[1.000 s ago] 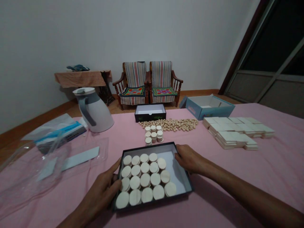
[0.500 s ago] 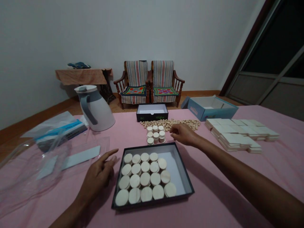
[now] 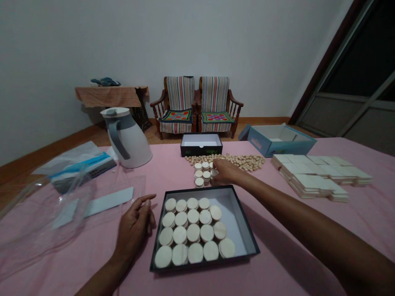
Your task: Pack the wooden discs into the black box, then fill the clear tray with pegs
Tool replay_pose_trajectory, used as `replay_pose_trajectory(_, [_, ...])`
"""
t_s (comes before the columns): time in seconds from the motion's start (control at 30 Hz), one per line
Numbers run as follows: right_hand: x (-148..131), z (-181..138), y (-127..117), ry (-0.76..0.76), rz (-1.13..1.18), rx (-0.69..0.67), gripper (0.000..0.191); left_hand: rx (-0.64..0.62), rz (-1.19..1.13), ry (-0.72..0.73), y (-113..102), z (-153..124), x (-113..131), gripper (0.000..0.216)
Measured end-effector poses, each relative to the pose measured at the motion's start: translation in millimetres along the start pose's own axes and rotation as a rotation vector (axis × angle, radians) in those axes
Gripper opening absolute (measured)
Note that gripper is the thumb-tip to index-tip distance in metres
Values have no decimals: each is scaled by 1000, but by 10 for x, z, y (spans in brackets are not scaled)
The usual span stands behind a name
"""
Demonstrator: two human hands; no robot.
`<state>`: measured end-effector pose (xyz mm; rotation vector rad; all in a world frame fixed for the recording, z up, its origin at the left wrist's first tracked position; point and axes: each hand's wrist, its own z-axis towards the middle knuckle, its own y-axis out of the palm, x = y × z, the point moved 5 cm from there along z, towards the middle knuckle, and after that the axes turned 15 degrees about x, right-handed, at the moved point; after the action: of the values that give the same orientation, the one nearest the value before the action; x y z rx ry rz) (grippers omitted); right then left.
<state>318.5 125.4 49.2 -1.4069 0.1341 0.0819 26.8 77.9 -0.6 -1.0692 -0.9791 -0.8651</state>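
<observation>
A black tray [image 3: 233, 213] lies on the pink tablecloth [image 3: 290, 246] in front of me, with several round wooden discs [image 3: 193, 230] laid in rows across its left part. My left hand [image 3: 135, 224] rests open on the cloth just left of the tray, forefinger stretched out. My right hand [image 3: 225, 172] reaches beyond the tray's far edge. Its fingers curl on the right side of the small stacks of discs [image 3: 202, 173] standing there.
Behind the stacks lie a heap of wooden beads [image 3: 243, 161] and a small black box [image 3: 201, 144]. An open blue box [image 3: 277, 139] and stacked square tiles [image 3: 317, 174] are at right. A white jug [image 3: 126, 137], a blue packet [image 3: 83, 168] and a clear plastic bag [image 3: 46, 213] are at left.
Both hands let go of the tray's sides. The left settled on the cloth beside it. The right travelled forward and left to the disc stacks.
</observation>
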Motion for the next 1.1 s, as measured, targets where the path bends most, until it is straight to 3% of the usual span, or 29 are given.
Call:
replay_pose_trajectory(0.7, [-170,-23,33,-8,-72,-98,49,-25,42,21,16,-14,24,43])
replay_pose_trajectory(0.83, [-183,18,88,-32,-100,-140,41,-23,45,16,16,-9,-18,43])
replay_pose_trajectory(1.1, [-217,129,257,-97,-124,-157,51,-31,64,14,22,-6,-13,46])
